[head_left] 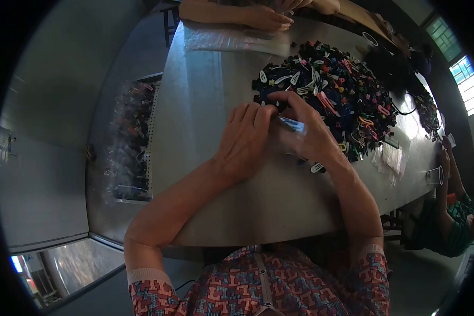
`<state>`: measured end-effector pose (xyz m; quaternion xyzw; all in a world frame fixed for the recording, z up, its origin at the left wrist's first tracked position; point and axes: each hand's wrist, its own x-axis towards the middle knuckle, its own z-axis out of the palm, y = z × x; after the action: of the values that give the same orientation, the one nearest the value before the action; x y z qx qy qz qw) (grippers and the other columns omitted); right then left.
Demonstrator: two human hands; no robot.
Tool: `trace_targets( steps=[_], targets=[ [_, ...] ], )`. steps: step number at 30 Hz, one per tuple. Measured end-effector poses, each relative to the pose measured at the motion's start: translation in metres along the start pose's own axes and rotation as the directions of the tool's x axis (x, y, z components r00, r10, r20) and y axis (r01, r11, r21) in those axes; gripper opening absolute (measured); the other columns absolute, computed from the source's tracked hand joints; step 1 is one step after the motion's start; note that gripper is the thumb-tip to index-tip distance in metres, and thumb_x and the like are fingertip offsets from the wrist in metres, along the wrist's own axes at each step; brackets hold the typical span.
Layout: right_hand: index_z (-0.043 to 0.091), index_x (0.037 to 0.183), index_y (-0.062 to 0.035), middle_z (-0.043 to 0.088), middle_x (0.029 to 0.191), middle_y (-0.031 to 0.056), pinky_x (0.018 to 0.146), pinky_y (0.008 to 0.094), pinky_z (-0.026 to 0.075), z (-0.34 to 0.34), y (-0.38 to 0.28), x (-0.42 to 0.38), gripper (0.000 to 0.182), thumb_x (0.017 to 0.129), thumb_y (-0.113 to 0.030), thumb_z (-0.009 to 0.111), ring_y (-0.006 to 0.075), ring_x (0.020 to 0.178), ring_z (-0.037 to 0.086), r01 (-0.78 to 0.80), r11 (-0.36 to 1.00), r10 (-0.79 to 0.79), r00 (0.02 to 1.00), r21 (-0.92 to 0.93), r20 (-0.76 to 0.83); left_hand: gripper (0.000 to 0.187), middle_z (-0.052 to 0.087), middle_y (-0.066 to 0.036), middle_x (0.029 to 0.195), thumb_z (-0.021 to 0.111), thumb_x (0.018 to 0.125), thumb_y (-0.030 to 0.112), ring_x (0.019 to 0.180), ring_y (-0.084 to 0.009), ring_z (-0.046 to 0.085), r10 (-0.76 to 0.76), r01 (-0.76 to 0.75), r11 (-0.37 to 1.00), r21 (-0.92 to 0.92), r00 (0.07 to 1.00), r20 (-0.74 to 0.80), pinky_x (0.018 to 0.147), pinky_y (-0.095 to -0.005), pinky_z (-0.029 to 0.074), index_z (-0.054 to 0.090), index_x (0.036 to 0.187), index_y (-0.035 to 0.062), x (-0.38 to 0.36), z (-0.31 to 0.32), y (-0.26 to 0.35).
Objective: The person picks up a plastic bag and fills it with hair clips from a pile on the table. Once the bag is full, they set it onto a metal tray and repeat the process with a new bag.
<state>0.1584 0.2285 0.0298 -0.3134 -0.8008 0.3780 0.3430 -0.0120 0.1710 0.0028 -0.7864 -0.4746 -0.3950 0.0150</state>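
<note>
My left hand (245, 134) is closed, its fingers curled and thumb pressed forward at the near edge of the pile of hair clips (347, 95). Whatever it pinches is hidden by the fingers. My right hand (313, 131) is curved beside it, thumb and index finger almost meeting my left fingertips. A small clear plastic bag (292, 125), shiny and bluish, lies under its palm and appears held by the curled fingers. Something small and dark shows between the two hands, too hidden to name. A white snap clip (317, 167) lies near my right wrist.
Plastic bags (216, 39) lie flat at the table's far side, by another person's hands (271, 18). More clear bags (392, 158) and a clear cup (435, 175) are at right, near a co-worker in green (450, 226). A crate of bagged clips (134, 137) stands left.
</note>
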Motion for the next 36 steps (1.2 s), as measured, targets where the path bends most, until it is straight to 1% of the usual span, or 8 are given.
trace_targets(
  steps=[2,6,12,18,20,30,33,36],
  targets=[
    [0.053,0.130,-0.0023,0.071,0.097,0.0162,0.077,0.0339,0.054,-0.010,-0.010,0.003,0.053,0.082,-0.013,0.075,0.0210,0.086,0.069,-0.269,0.962,0.266,0.962,0.048,0.061,0.050,0.055,-0.017,0.105,0.064,0.074,0.001,0.100,-0.0360,0.054,0.019,-0.019,1.000,-0.018,1.000,-0.007,0.090,-0.0464,0.043,0.050,0.122,-0.0006,0.001,-0.001,0.000],
    [0.055,0.129,-0.0023,0.072,0.094,0.0148,0.076,0.0339,0.054,-0.007,-0.007,0.003,0.054,0.082,-0.017,0.076,0.0207,0.084,0.069,-0.275,0.961,0.273,0.960,0.034,0.058,0.050,0.056,-0.018,0.104,0.064,0.074,-0.001,0.098,-0.0372,0.054,-0.005,0.005,0.998,-0.058,1.000,0.002,0.087,-0.0467,0.043,0.049,0.122,-0.0016,0.001,-0.003,0.002],
    [0.056,0.127,-0.0012,0.071,0.094,0.0138,0.076,0.0341,0.054,-0.008,-0.005,0.003,0.054,0.082,-0.021,0.078,0.0201,0.083,0.068,-0.195,0.981,0.195,0.980,0.002,0.025,0.052,0.056,-0.019,0.105,0.066,0.072,-0.003,0.097,-0.0385,0.054,-0.004,0.002,0.994,-0.107,1.000,-0.022,0.087,-0.0472,0.043,0.048,0.121,-0.0025,0.002,-0.003,0.000],
    [0.057,0.127,0.0003,0.069,0.087,0.0069,0.072,0.0295,0.053,-0.022,-0.009,0.007,0.049,0.085,-0.014,0.076,0.0135,0.080,0.065,-0.171,0.983,0.165,0.981,0.060,0.097,0.054,0.056,-0.021,0.108,0.066,0.069,-0.006,0.099,-0.0413,0.054,-0.046,0.047,0.991,-0.126,0.999,0.013,0.088,-0.0485,0.043,0.047,0.121,-0.0034,0.002,-0.011,-0.006],
    [0.058,0.126,0.0000,0.068,0.085,0.0036,0.068,0.0260,0.050,-0.030,-0.003,0.007,0.045,0.086,-0.011,0.074,0.0096,0.078,0.063,-0.237,0.961,0.214,0.964,0.146,0.155,0.054,0.056,-0.021,0.108,0.065,0.069,-0.006,0.099,-0.0418,0.054,-0.060,0.063,0.991,-0.122,0.998,0.031,0.089,-0.0487,0.043,0.047,0.121,-0.0036,0.003,-0.014,-0.007],
    [0.060,0.123,0.0000,0.069,0.085,0.0042,0.068,0.0255,0.049,-0.041,-0.009,0.007,0.041,0.087,-0.011,0.074,0.0087,0.076,0.062,-0.182,0.976,0.163,0.976,0.121,0.147,0.058,0.055,-0.019,0.107,0.065,0.067,-0.007,0.097,-0.0383,0.054,-0.151,0.164,0.975,-0.148,0.984,0.093,0.088,-0.0462,0.044,0.047,0.122,-0.0002,0.005,-0.018,-0.006],
    [0.064,0.118,0.0002,0.070,0.084,0.0044,0.067,0.0253,0.049,-0.048,-0.005,0.010,0.035,0.087,-0.013,0.074,0.0083,0.075,0.062,-0.221,0.964,0.200,0.969,0.146,0.144,0.060,0.055,-0.017,0.103,0.067,0.067,-0.006,0.096,-0.0362,0.053,-0.164,0.178,0.974,-0.139,0.981,0.106,0.086,-0.0448,0.045,0.047,0.123,0.0011,0.006,-0.020,-0.007],
    [0.067,0.112,0.0000,0.072,0.085,0.0073,0.066,0.0279,0.051,-0.058,0.004,0.010,0.030,0.087,-0.017,0.074,0.0119,0.074,0.065,-0.283,0.953,0.272,0.956,0.104,0.107,0.062,0.053,-0.015,0.099,0.067,0.067,-0.005,0.095,-0.0341,0.052,-0.185,0.200,0.971,-0.133,0.976,0.119,0.086,-0.0437,0.045,0.047,0.125,0.0021,0.006,-0.020,-0.010]
  ],
)
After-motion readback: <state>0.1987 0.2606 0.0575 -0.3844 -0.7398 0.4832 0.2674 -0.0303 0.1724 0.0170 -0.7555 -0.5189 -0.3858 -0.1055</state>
